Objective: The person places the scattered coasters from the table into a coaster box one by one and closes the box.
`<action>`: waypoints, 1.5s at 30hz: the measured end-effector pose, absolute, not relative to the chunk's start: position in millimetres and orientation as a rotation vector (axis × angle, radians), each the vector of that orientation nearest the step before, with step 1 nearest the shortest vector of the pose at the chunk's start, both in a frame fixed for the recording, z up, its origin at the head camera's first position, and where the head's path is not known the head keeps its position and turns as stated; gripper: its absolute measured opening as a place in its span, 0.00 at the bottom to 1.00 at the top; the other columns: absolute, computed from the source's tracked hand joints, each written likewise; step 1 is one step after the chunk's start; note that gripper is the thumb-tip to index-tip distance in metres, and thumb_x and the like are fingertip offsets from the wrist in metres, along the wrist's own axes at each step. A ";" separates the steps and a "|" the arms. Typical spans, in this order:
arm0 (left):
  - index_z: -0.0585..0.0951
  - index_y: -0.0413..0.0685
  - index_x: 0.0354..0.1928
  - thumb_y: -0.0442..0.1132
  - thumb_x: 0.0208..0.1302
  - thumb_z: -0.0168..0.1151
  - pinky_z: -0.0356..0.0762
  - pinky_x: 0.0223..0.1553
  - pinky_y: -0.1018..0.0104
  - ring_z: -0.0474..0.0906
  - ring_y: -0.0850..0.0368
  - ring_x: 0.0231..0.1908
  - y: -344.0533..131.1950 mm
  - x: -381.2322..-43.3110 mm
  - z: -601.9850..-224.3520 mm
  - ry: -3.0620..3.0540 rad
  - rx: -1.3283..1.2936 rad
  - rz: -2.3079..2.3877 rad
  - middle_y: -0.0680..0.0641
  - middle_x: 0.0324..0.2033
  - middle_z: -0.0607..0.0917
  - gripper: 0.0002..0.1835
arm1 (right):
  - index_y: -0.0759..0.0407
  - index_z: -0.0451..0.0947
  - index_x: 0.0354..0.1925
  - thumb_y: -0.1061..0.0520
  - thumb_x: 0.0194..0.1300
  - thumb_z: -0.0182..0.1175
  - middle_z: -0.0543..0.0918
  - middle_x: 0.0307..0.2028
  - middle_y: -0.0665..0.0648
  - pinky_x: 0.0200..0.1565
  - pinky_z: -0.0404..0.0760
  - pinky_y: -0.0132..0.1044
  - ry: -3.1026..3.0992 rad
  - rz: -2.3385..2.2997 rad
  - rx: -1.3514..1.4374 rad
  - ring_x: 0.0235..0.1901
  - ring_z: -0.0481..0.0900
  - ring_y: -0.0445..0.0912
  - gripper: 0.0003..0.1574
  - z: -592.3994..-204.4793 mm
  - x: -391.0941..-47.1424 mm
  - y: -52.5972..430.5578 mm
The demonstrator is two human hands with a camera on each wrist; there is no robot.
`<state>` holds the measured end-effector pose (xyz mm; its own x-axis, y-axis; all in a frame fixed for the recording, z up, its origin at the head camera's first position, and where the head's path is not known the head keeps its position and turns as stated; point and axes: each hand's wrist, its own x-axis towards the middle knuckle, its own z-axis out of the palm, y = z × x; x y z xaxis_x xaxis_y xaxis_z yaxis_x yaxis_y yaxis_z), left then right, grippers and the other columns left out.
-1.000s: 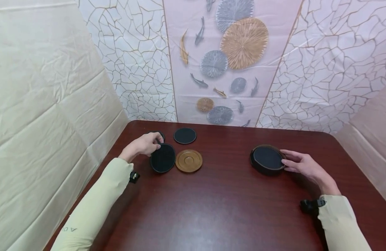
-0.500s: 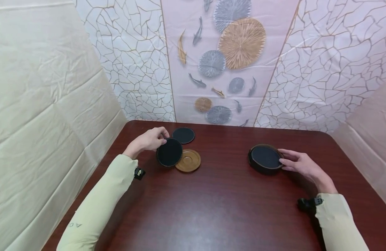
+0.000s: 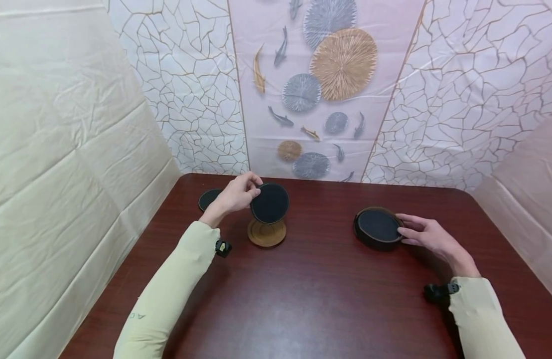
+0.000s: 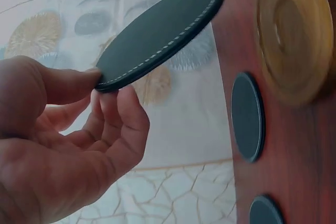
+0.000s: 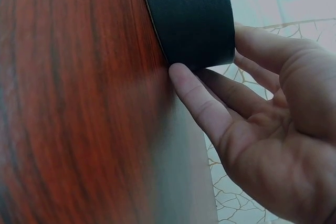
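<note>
Nearest, the glossy red-brown counter (image 3: 312,299) carries all items. The right hand (image 3: 433,238) is placed at the outer wall of a round black coaster holder (image 3: 372,243); its fingers are extended and rest against that wall, not wrapped round it. This appears adequate for steadying; light, even contact is advised, with the fingertips outside the rim so the mouth stays unobstructed. Farther in, a ringed wooden disc (image 3: 268,237) lies flat. Above its far part, raised and tilted, is the stitched black coaster (image 3: 270,203), grasped by the left hand (image 3: 236,194): thumb on one face, fingers (image 4: 135,124) against the other, pinching only the rim. The coaster projects beyond the fingertips, most of its face uncovered. Judgement: the edge pinch suits a thin disc but may let it swivel; it should be kept clear of the wooden disc and levelled before touching any surface. Beyond, one flat coaster (image 3: 207,200) lies by the left hand; another coaster (image 4: 248,121), flat, shows only from the left wrist. A fish-patterned hanging (image 3: 298,119) closes the far side.
</note>
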<state>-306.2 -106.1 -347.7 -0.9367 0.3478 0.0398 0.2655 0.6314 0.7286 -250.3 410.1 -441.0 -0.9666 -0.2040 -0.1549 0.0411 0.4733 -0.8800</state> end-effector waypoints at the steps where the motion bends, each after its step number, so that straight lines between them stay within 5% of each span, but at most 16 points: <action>1: 0.73 0.49 0.54 0.38 0.74 0.53 0.83 0.34 0.60 0.80 0.45 0.31 -102.9 -306.5 -348.8 2.729 0.507 1.237 0.45 0.36 0.77 0.11 | 0.64 0.51 0.75 0.49 0.69 0.61 0.57 0.70 0.78 0.49 0.84 0.41 2.485 -1.491 -0.136 0.46 0.82 0.32 0.47 -441.1 -250.6 410.1; 6: 0.74 0.48 0.54 0.38 0.73 0.54 0.84 0.33 0.60 0.81 0.40 0.33 -85.3 -308.7 -355.1 2.671 0.460 1.372 0.43 0.36 0.78 0.11 | 0.63 0.51 0.75 0.48 0.69 0.61 0.57 0.70 0.78 0.49 0.84 0.40 2.495 -1.475 -0.121 0.46 0.82 0.31 0.47 -440.8 -251.1 410.4; 13: 0.75 0.47 0.52 0.36 0.72 0.55 0.85 0.38 0.51 0.77 0.54 0.29 -60.0 -314.5 -369.7 2.528 0.429 1.510 0.44 0.37 0.77 0.09 | 0.64 0.50 0.75 0.49 0.69 0.60 0.56 0.71 0.77 0.49 0.84 0.40 2.464 -1.507 -0.136 0.46 0.81 0.30 0.48 -440.2 -250.8 410.9; 21: 0.74 0.48 0.52 0.36 0.72 0.55 0.82 0.43 0.44 0.76 0.54 0.26 -32.2 -314.9 -385.1 2.431 0.382 1.592 0.45 0.36 0.77 0.09 | 0.64 0.51 0.75 0.48 0.69 0.61 0.57 0.71 0.77 0.49 0.84 0.41 2.469 -1.500 -0.137 0.46 0.81 0.31 0.48 -440.4 -252.0 407.9; 34: 0.75 0.44 0.51 0.33 0.70 0.56 0.84 0.40 0.46 0.74 0.59 0.23 2.5 -317.4 -409.6 2.335 0.332 1.690 0.48 0.32 0.76 0.10 | 0.64 0.52 0.75 0.49 0.69 0.61 0.58 0.70 0.77 0.49 0.84 0.39 2.482 -1.495 -0.136 0.46 0.81 0.31 0.47 -440.6 -251.0 406.6; 41: 0.73 0.45 0.52 0.33 0.71 0.55 0.83 0.31 0.61 0.74 0.59 0.23 26.3 -318.6 -416.8 2.168 0.258 1.876 0.48 0.34 0.76 0.10 | 0.64 0.52 0.75 0.49 0.69 0.61 0.58 0.70 0.77 0.49 0.84 0.39 2.479 -1.502 -0.135 0.46 0.81 0.32 0.46 -441.3 -249.7 408.5; 45: 0.73 0.45 0.51 0.33 0.71 0.55 0.84 0.31 0.62 0.75 0.58 0.23 42.9 -318.2 -420.0 2.099 0.220 1.994 0.48 0.34 0.77 0.10 | 0.64 0.52 0.75 0.49 0.69 0.61 0.58 0.70 0.77 0.49 0.84 0.40 2.486 -1.499 -0.129 0.46 0.82 0.32 0.46 -439.2 -249.2 410.0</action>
